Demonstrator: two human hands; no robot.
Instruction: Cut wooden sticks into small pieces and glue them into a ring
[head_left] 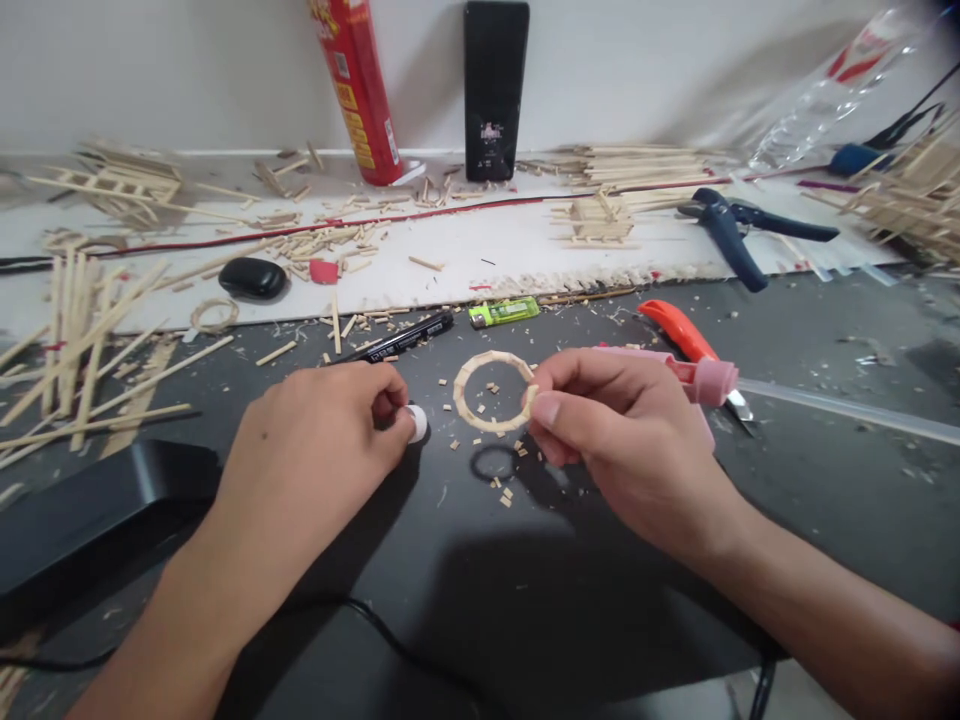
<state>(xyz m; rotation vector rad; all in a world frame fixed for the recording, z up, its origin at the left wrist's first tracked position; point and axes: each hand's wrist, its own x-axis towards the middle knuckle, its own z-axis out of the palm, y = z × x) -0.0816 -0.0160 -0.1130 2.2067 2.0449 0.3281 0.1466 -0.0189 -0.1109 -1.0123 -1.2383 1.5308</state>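
Note:
Between the thumb and fingers of my right hand (622,430) is a wooden ring (465,380) built from short stick pieces. It is held by its right side above the dark table, and its shadow falls below. My left hand (307,450) is closed in a pinch at a small white round disc (418,424), whose lower edge seems close to the tabletop. Small wood chips (507,496) lie scattered under the ring. A pink glue gun (712,383) with a clear glue stick is partly hidden behind my right hand.
Beyond my hands lie a black marker (409,335), a green lighter (504,312) and an orange utility knife (679,330) with its blade showing. Blue cutters (731,235) rest further back. Loose wooden sticks (82,350) spread at left. A phone (495,90) leans against the wall beside a red can (356,95).

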